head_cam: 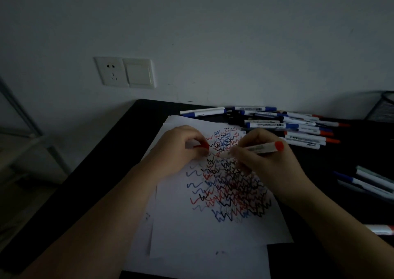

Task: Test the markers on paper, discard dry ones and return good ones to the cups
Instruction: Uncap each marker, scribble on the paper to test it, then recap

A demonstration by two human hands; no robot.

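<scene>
My right hand (264,163) grips a white marker with a red end (265,147), its tip pointing left and down at the paper (191,225). My left hand (179,148) rests on the paper and pinches the marker's red cap (201,145). The white sheets lie on a black table and are covered with red, blue and black zigzag lines (226,182). A pile of markers (283,125) with blue, red and black ends lies at the back, past my hands. No cup shows clearly.
A second group of markers (371,180) lies at the right edge, and one more marker (381,228) lower right. A dark mesh container (383,108) stands at the far right against the wall. A wall socket and switch (125,73) sit at the left. The table edge (89,161) runs diagonally left.
</scene>
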